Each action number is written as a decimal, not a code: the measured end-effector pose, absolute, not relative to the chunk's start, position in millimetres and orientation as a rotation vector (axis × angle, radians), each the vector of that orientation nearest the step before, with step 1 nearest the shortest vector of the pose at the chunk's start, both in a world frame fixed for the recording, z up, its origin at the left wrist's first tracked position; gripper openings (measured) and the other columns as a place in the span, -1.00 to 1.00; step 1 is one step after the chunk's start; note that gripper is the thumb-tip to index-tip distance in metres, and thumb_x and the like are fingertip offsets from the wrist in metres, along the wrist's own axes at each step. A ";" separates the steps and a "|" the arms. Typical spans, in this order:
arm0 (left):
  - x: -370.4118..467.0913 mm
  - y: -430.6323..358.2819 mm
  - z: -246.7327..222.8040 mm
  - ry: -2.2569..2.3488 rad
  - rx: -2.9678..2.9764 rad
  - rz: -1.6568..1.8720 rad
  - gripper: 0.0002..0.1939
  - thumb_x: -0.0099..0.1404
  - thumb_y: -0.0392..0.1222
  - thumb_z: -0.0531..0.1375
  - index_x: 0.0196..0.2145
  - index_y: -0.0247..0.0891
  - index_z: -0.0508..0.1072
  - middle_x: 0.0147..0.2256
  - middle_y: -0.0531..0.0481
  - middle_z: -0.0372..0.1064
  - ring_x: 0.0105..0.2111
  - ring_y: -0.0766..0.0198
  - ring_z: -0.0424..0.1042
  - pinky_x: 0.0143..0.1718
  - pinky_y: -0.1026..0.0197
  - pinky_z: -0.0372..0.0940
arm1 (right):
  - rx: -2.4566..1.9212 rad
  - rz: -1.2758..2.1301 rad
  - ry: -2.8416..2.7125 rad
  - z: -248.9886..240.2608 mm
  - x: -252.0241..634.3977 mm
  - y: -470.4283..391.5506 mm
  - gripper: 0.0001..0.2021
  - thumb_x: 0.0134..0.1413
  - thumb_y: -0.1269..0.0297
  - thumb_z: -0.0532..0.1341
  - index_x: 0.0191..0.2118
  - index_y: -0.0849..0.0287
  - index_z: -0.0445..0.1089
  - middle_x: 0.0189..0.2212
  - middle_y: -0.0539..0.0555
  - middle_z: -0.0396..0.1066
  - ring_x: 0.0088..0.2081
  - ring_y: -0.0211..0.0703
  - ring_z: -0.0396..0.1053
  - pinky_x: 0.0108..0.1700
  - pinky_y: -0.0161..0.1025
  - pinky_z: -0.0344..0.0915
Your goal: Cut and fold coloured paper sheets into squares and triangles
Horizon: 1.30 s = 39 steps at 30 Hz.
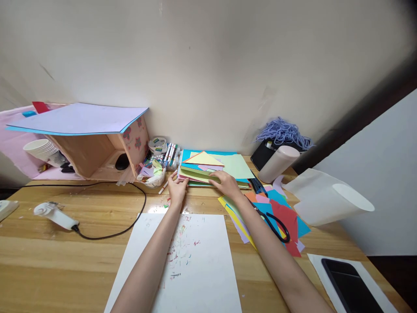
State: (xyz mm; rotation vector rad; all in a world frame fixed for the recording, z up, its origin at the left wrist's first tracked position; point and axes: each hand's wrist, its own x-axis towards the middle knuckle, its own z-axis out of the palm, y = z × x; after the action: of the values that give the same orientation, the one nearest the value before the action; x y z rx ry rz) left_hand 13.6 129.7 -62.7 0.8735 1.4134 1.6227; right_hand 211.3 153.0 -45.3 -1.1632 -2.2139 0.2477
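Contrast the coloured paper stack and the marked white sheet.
The coloured paper stack has several layers; the marked white sheet looks single. The stack mixes colours; the sheet is white with scattered marks. The stack lies nearer the wall than the sheet. Both lie on the table.

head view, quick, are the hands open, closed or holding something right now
Left hand: fingers partly spread at the left end of the paper stack; grip cannot be told.
Right hand: fingers bent at the olive-green paper; whether pinching it cannot be told.
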 end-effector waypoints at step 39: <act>97.5 135.2 -37.0 1.643 0.703 1.630 -0.38 0.06 -0.24 0.23 0.02 -0.42 0.04 -0.05 -0.45 0.20 -0.10 -0.03 0.32 -0.18 0.06 0.25 | -1.487 -0.050 -2.355 -17.0 205.6 179.8 -0.87 0.01 0.33 0.11 -0.26 0.09 0.30 -0.36 0.05 0.46 -0.32 -0.11 0.40 -0.40 -0.32 0.16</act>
State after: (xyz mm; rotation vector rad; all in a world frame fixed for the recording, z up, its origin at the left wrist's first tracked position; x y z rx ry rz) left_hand 97.5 135.2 -37.0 0.7030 1.6434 1.6297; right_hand 205.6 179.8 -17.0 -1.4871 -2.3548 -0.0501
